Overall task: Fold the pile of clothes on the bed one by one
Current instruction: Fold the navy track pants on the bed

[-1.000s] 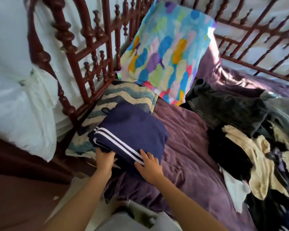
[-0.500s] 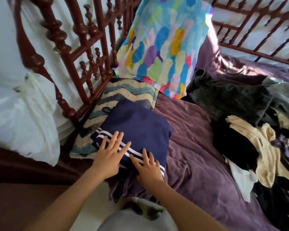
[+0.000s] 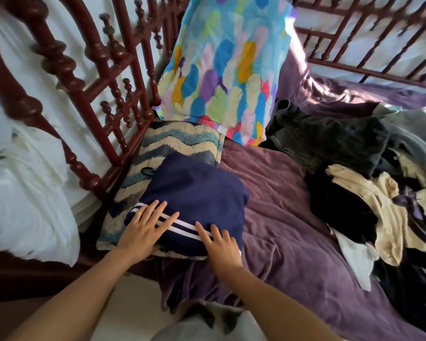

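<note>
Both hands, left hand [image 3: 144, 228] and right hand [image 3: 220, 244], press flat-fingered, gripping nothing, smoothing the folded navy striped garment [image 3: 194, 193] onto the wavy-patterned towel [image 3: 182, 141].

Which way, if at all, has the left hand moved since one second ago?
Yes, it moved. The left hand slid forward from the near edge of the navy garment onto its white stripes, toward the wooden rail.

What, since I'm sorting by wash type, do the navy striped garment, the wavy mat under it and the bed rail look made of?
Navy striped garment: smooth matte knit, likely sportswear jersey. Wavy mat: fuzzy tufted pile, perhaps cotton. Bed rail: turned wood, glossy dark-red varnish catching highlights.
</note>
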A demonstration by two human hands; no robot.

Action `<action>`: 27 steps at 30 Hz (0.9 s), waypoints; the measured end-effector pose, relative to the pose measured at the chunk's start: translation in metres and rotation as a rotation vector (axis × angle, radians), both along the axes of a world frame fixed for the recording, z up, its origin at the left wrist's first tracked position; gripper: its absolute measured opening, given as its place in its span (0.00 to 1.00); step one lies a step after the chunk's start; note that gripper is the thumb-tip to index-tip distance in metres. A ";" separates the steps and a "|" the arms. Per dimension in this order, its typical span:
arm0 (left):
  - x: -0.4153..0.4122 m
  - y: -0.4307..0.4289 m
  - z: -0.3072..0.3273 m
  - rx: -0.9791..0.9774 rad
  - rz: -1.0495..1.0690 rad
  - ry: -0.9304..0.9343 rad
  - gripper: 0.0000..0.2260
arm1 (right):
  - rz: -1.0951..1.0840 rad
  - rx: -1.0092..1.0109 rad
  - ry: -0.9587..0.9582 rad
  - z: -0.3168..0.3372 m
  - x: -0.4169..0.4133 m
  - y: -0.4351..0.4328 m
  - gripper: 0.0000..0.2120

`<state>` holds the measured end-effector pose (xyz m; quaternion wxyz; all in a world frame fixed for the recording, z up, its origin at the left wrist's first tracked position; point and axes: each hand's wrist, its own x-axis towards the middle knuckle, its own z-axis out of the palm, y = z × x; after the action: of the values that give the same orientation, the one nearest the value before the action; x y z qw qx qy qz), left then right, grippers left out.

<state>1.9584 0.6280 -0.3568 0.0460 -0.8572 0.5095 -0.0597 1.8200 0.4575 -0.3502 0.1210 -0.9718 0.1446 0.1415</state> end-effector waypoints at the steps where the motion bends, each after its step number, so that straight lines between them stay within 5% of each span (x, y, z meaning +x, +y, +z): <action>1: 0.002 0.000 0.000 -0.012 0.006 -0.001 0.48 | 0.018 0.000 -0.012 0.003 0.002 -0.005 0.57; 7: 0.001 -0.020 0.006 -0.144 0.003 -0.045 0.25 | 0.083 -0.093 -0.145 0.028 0.007 -0.044 0.47; 11: 0.010 -0.046 0.021 -0.238 -0.072 -0.074 0.38 | 0.081 -0.123 -0.183 0.052 0.005 -0.078 0.43; 16: 0.022 -0.100 0.064 -0.434 -0.218 -0.192 0.17 | 0.148 -0.250 -0.404 0.101 -0.008 -0.123 0.23; 19: 0.025 -0.143 0.107 -0.492 -0.325 -0.233 0.26 | 0.155 -0.363 -0.462 0.138 -0.028 -0.157 0.33; 22: 0.015 -0.192 0.154 -0.509 -0.419 -0.229 0.40 | 0.129 -0.516 -0.527 0.186 -0.057 -0.191 0.29; 27: -0.029 -0.272 0.222 -0.609 -0.647 -0.268 0.41 | 0.009 -0.669 -0.492 0.258 -0.132 -0.231 0.22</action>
<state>1.9293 0.3555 -0.1349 -0.1636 -0.6132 0.6997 -0.3281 1.6884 0.2261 -0.0925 -0.1710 -0.9630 0.1451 -0.1494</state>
